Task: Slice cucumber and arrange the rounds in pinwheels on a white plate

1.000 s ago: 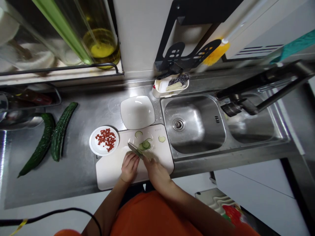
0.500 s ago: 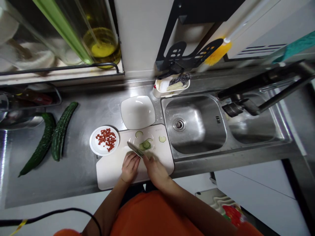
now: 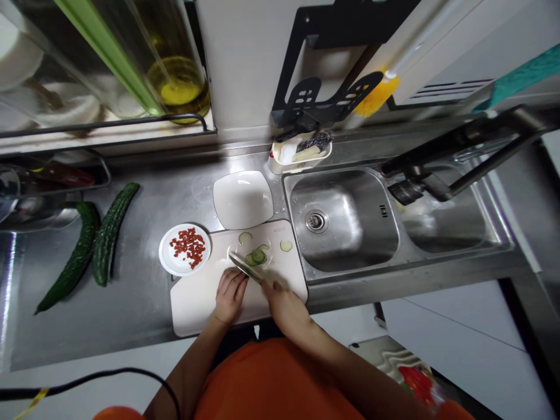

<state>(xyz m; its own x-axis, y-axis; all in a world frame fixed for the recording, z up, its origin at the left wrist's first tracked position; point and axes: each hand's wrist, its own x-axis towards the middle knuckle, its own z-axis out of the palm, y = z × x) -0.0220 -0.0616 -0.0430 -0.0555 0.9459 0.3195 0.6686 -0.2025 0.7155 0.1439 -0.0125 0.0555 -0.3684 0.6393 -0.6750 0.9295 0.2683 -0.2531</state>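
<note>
My right hand (image 3: 286,307) is closed round the handle of a kitchen knife (image 3: 243,266), its blade slanting up and left over the white cutting board (image 3: 192,303). Just left of the blade, my left hand (image 3: 230,293) rests on the board with its fingers curled together; whatever is under them is hidden. Thin cucumber slices (image 3: 256,256) overlap in a small pile beyond the knife. One single slice (image 3: 245,238) lies farther back, and another slice (image 3: 286,246) is near the board's right edge.
A plate of diced red pieces (image 3: 164,252) overlaps the board's left corner. Behind the board stands a white square dish (image 3: 243,200). Two long green cucumbers (image 3: 111,236) lie at left. To the right is a steel sink (image 3: 345,221) with a black faucet (image 3: 455,151); a sponge holder (image 3: 301,154) sits behind.
My right hand has shifted slightly right and down with the knife, drawing the blade back a little. My left hand stays nearly in place. The whole view has shifted slightly.
</note>
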